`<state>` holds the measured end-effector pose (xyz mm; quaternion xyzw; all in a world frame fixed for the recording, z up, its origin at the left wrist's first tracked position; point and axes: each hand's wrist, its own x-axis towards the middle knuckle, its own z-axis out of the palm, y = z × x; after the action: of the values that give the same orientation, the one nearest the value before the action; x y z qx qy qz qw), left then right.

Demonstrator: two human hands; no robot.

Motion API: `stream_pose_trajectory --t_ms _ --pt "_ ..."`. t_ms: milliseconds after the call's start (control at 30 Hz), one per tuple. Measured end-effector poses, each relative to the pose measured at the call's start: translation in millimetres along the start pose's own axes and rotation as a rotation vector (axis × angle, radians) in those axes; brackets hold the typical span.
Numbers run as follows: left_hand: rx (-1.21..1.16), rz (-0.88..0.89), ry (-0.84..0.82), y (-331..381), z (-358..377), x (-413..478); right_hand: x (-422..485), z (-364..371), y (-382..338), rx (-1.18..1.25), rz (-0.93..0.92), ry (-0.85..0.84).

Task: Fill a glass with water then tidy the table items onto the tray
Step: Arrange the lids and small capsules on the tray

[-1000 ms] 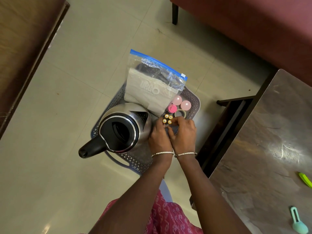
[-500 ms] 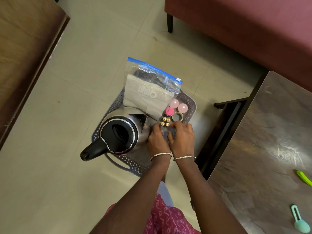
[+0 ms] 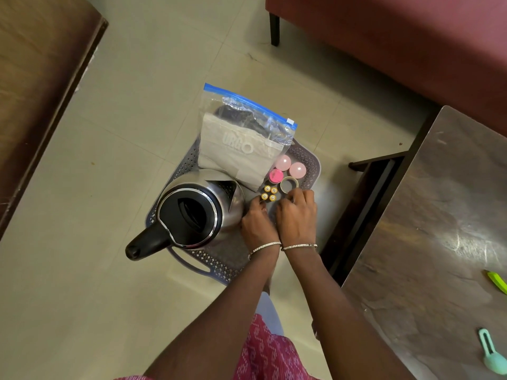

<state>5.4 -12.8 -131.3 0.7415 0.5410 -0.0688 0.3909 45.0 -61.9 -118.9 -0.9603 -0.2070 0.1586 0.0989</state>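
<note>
A grey perforated tray sits low on the floor. It carries a steel kettle with a black lid, a zip bag with folded cloth, two pink balls, a pink cap, a tape roll and several upright batteries. My left hand rests on the tray, fingertips beside the nearest battery. My right hand lies next to it, fingertips just below the tape roll. Both hands have bent fingers and nothing visible in them. No glass is in view.
A dark stone-topped table stands at the right with a green clip and a teal clip on it. A maroon sofa runs along the top right. A wooden surface lies at the left, over tiled floor.
Both hands have drawn back slightly from the batteries, which now stand exposed in a small cluster. My view has shifted a little; the tray's contents stay put.
</note>
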Motion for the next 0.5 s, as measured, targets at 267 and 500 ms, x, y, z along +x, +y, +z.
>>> stream_pose_trajectory --t_ms 267,500 --pt "-0.029 -0.017 0.004 3 1 0 3 4 1 0.003 0.008 -0.022" --pt "-0.052 -0.028 -0.009 3 1 1 6 12 5 0.006 0.03 -0.062"
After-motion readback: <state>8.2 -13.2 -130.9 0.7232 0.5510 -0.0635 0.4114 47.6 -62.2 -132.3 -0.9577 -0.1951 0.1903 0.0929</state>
